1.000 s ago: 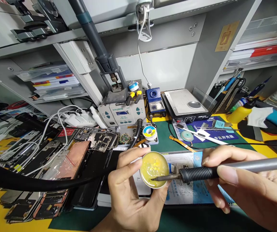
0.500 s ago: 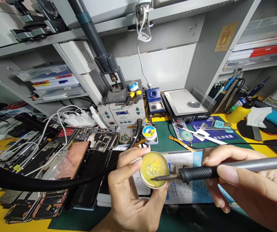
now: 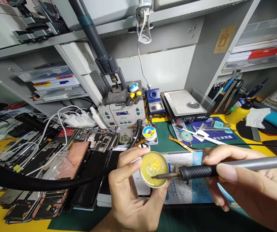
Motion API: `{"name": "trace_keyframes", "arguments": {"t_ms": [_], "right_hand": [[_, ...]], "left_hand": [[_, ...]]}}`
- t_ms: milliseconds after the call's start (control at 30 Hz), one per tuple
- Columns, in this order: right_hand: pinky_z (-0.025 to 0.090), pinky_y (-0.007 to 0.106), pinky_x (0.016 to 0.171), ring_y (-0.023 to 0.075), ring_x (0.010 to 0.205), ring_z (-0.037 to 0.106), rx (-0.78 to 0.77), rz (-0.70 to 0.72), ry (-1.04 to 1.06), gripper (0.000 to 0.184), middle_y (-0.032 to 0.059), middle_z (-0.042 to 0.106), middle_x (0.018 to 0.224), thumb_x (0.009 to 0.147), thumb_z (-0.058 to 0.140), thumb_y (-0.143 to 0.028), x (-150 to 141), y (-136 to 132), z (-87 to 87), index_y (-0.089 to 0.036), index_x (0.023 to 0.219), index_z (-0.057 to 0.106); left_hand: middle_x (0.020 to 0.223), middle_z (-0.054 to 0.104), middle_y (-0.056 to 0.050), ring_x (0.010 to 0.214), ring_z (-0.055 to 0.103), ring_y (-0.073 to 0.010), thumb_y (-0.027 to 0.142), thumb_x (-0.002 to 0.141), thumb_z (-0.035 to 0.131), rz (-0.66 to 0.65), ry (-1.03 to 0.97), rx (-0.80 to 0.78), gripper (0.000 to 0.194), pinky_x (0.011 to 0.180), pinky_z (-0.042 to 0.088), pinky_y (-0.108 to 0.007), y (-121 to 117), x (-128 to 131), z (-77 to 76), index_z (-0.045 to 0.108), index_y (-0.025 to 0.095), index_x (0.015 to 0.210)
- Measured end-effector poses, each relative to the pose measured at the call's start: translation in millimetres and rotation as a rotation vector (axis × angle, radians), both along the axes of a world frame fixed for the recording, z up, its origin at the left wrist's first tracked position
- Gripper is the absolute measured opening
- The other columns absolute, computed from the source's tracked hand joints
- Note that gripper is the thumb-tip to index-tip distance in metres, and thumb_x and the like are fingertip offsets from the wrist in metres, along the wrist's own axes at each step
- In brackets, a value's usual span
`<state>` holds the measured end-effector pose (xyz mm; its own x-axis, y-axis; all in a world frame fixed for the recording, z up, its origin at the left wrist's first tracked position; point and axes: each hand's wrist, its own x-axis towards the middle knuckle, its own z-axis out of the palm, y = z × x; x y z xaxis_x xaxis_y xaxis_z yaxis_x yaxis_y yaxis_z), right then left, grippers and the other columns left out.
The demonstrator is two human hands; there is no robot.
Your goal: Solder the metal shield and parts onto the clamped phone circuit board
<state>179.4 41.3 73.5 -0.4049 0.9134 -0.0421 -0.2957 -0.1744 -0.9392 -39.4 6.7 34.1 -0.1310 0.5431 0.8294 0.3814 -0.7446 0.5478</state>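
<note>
Head view: tip (image 3: pixel 166 176) of the soldering iron (image 3: pixel 197 172) sits marginally higher over the yellow paste (image 3: pixel 154 165) than in the earlier frame, and the shaft lies slightly flatter. The round tin (image 3: pixel 154 187) holds practically the same position, tilted toward the camera in front of the bench. Assessment: the change is slight, and the work at the paste appears to be continuing, with the tip well inside the rim. Whether it is sunk into the surface or only touching it cannot be determined.

Grip, left hand (image 3: pixel 135 196): fingers and thumb are closed around the tin's edge, fingertips at the left and upper rim, thumb at the lower right. Grip, right hand (image 3: pixel 251 180): thumb and fingers are closed pen-fashion on the iron's handle, behind most of its ribbed black sleeve.
</note>
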Motion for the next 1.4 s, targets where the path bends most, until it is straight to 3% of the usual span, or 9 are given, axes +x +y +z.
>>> {"name": "trace_keyframes", "arguments": {"t_ms": [333, 533, 833, 1133, 1233, 1400], "right_hand": [[0.056, 0.028, 0.040, 0.0224, 0.045, 0.068, -0.079, -0.017, -0.015, 0.010, 0.0033, 0.071, 0.054, 0.075, 0.084, -0.036, -3, -3, 3.2, -0.031, 0.083, 0.083], [0.058, 0.029, 0.043, 0.0234, 0.049, 0.070, 0.000, 0.022, 0.010, 0.008, 0.0033, 0.073, 0.058, 0.082, 0.078, -0.032, 1, 2, 0.5, -0.032, 0.089, 0.083], [0.058, 0.031, 0.043, 0.0249, 0.050, 0.071, -0.033, 0.035, 0.045, 0.010, 0.0044, 0.072, 0.058, 0.083, 0.077, -0.030, 7, 4, -5.5, -0.031, 0.092, 0.083], [0.050, 0.027, 0.035, 0.0209, 0.040, 0.065, -0.084, -0.131, 0.075, 0.010, 0.0038, 0.068, 0.056, 0.075, 0.083, -0.033, 0, 5, 1.2, -0.026, 0.083, 0.083], [0.047, 0.028, 0.032, 0.0215, 0.037, 0.063, -0.124, -0.217, 0.069, 0.014, 0.0039, 0.066, 0.054, 0.071, 0.085, -0.036, -2, 4, 3.4, -0.026, 0.081, 0.082], [0.048, 0.028, 0.031, 0.0214, 0.036, 0.062, -0.087, -0.240, 0.081, 0.015, 0.0048, 0.064, 0.052, 0.070, 0.085, -0.037, -1, 4, 7.5, -0.025, 0.077, 0.083]], "left_hand": [[0.126, 0.061, -0.020, 0.116, 0.062, -0.0315, -0.004, 0.065, 0.077, -0.020, 0.011, -0.022, 0.074, 0.098, 0.054, -0.057, 0, -4, -4.9, 0.045, 0.015, 0.129], [0.125, 0.061, -0.020, 0.115, 0.063, -0.0312, -0.007, 0.064, 0.078, -0.016, 0.005, -0.024, 0.075, 0.098, 0.054, -0.056, -1, -3, -3.3, 0.045, 0.014, 0.128], [0.125, 0.061, -0.019, 0.115, 0.062, -0.0300, -0.006, 0.064, 0.078, -0.015, -0.010, -0.034, 0.074, 0.099, 0.053, -0.055, 0, -2, -2.7, 0.046, 0.015, 0.128], [0.116, 0.067, -0.014, 0.110, 0.064, -0.0251, 0.000, 0.067, 0.078, -0.029, -0.123, -0.051, 0.060, 0.099, 0.051, -0.045, -1, 8, 3.0, 0.053, 0.014, 0.120], [0.115, 0.070, -0.015, 0.111, 0.066, -0.0266, 0.011, 0.074, 0.076, -0.105, -0.183, -0.124, 0.054, 0.098, 0.053, -0.042, -2, 8, 2.2, 0.057, 0.015, 0.123], [0.108, 0.074, -0.019, 0.094, 0.075, -0.0329, 0.040, 0.089, 0.065, -0.392, -0.288, -0.359, 0.047, 0.073, 0.062, -0.042, -5, -3, 7.9, 0.060, 0.019, 0.131]]}}
